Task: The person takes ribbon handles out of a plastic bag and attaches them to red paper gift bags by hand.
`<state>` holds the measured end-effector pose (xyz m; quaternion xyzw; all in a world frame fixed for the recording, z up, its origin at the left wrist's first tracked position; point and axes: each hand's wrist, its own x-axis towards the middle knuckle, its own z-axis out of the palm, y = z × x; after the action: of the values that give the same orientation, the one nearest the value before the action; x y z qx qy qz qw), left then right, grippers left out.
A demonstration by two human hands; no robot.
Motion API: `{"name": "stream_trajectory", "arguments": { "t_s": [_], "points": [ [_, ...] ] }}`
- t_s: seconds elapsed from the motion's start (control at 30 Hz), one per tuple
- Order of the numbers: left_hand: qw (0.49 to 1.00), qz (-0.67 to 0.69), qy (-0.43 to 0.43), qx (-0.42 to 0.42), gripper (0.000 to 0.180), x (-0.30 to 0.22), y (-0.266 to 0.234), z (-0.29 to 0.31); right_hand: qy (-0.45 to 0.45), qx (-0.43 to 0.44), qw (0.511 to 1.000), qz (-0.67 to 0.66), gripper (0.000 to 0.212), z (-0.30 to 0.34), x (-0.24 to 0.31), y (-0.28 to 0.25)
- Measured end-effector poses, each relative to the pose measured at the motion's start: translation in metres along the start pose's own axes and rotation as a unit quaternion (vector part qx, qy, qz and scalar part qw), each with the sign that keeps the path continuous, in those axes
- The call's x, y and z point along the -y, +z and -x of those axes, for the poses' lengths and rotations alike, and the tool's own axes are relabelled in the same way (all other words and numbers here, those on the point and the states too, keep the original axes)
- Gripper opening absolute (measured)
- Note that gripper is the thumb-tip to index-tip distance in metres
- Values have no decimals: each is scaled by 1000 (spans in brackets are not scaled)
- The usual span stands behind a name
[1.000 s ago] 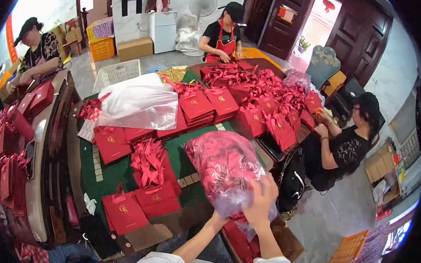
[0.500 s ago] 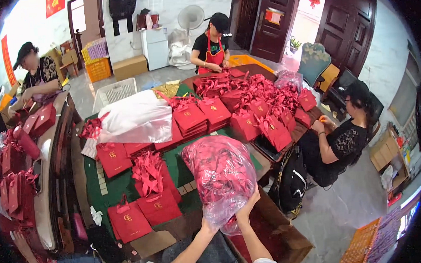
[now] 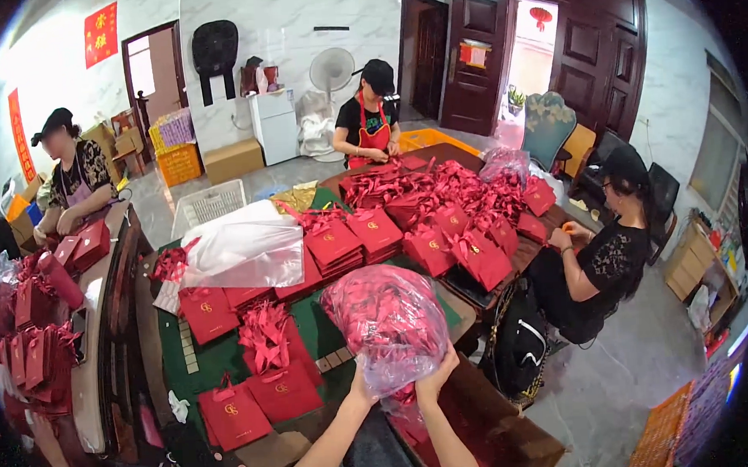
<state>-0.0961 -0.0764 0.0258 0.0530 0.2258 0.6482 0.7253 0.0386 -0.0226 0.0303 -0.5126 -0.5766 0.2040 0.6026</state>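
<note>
A clear plastic bag (image 3: 387, 313) packed with red ribboned paper bags is held up in front of me, over the near edge of the table. My left hand (image 3: 363, 388) grips its lower left side and my right hand (image 3: 436, 376) its lower right side; some fingers are hidden behind the plastic. Loose plastic hangs between my hands. Below and to the right stands an open brown cardboard box (image 3: 521, 450) with red inside it. Left of the plastic bag, red gift bags (image 3: 236, 417) lie flat on the green table top (image 3: 178, 362), next to a bundle of red ribbons (image 3: 266, 334).
Stacked red gift bags (image 3: 334, 242) and a white plastic sheet (image 3: 252, 248) cover the table's far side. One co-worker (image 3: 371, 119) stands beyond it, another (image 3: 599, 251) sits at the right. A black bag (image 3: 515, 336) hangs near the box. Another table with red bags is at the left.
My view has tilted up a little. The plastic bag stays in both hands, slightly lower and further left in the picture. The co-worker at the far left has straightened up.
</note>
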Motion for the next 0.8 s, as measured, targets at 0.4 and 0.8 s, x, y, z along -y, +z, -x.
{"name": "stream_trajectory", "arguments": {
  "t_s": [0.4, 0.8],
  "points": [
    [992, 15, 56, 115, 84, 6, 15, -45, -4, 14, 1000, -12, 60, -45, -29, 13],
    [999, -5, 27, 27, 83, 6, -1, -54, -36, 136, 990, 29, 69, -84, -60, -1]
  ]
}}
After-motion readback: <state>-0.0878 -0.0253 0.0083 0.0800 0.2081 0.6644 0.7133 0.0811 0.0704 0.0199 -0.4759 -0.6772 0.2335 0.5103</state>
